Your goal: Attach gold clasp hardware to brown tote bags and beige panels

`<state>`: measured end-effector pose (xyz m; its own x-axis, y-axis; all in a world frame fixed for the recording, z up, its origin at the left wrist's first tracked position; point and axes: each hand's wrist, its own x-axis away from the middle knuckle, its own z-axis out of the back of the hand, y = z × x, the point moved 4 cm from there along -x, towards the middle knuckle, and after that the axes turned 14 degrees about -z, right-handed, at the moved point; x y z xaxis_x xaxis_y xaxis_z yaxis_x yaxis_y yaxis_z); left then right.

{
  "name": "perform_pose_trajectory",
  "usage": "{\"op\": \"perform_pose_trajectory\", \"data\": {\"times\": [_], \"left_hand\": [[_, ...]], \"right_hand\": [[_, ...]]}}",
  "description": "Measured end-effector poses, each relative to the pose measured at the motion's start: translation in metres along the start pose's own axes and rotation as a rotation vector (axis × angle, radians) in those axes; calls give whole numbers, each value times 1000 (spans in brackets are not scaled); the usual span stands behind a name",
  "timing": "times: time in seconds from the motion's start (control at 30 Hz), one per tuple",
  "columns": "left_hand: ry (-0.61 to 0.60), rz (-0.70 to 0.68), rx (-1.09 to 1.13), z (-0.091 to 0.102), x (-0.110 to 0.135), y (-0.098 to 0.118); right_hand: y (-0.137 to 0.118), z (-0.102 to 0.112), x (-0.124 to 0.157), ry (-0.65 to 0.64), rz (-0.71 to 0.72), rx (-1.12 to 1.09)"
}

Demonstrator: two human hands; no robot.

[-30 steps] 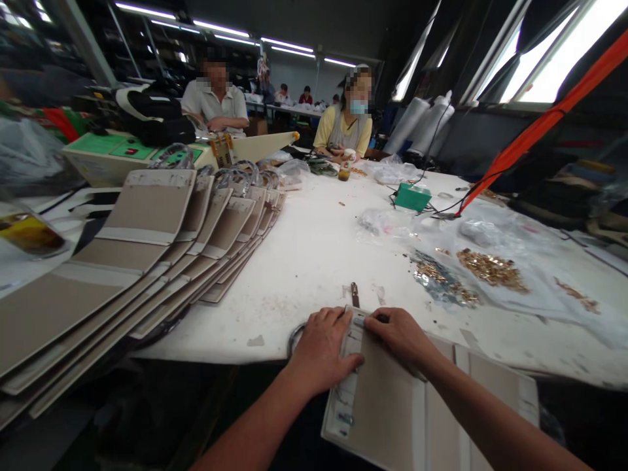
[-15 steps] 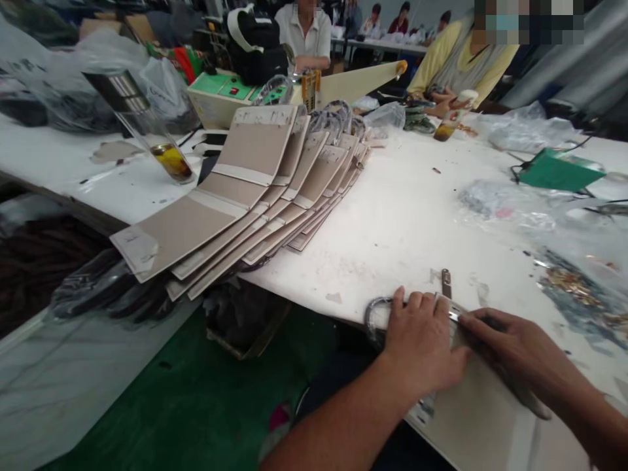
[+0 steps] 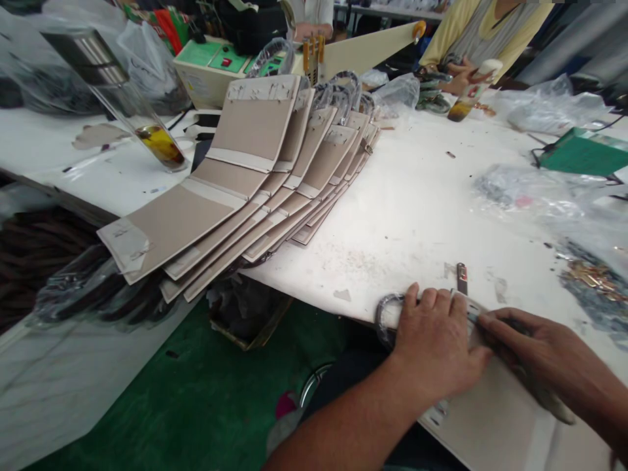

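My left hand point(image 3: 434, 350) presses down on a beige bag panel point(image 3: 505, 409), its fingers bent over the upper edge and its thumb towards the right. A plastic-wrapped loop handle point(image 3: 384, 320) sticks out from the panel beside my left fingers. My right hand point(image 3: 537, 343) is closed around pliers point(image 3: 557, 404), whose far handle shows below the palm. Their tip meets the panel's edge near small metal pieces, close to my left index finger; its exact contact is hidden. Just beyond the edge, a short dark strap with a metal fitting point(image 3: 462, 278) points away from me.
A fanned stack of beige panels point(image 3: 255, 124) overhangs the front of the white table point(image 3: 412, 209). Behind it stand a tilted-looking glass bottle point(image 3: 159, 147) and a green-topped machine point(image 3: 228, 60). At right lie metal fittings point(image 3: 593, 278) and a green box point(image 3: 579, 152). Another person's hands point(image 3: 461, 75) work across the table.
The camera view has shifted, so the table things appear higher and my hands farther right. Both hands keep nearly the same place on the panel, the pliers still at its edge.
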<state>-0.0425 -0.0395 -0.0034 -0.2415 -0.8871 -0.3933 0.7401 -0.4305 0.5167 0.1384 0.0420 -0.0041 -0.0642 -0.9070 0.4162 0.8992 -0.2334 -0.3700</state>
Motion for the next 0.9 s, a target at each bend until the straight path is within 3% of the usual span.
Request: {"op": "perform_pose_trajectory", "data": {"times": [0.1, 0.2, 0.6, 0.9], "left_hand": [[-13, 7, 34, -1, -3, -2], [-25, 14, 29, -5, -8, -6], [-1, -58, -82, -10, -22, -12], [54, -78, -108, -10, -31, -13]], "right_hand": [[-9, -1, 9, -113, -49, -103], [-19, -2, 11, -165, -5, -238], [-26, 8, 10, -82, 139, -303], [-22, 11, 4, -6, 163, -299]]}}
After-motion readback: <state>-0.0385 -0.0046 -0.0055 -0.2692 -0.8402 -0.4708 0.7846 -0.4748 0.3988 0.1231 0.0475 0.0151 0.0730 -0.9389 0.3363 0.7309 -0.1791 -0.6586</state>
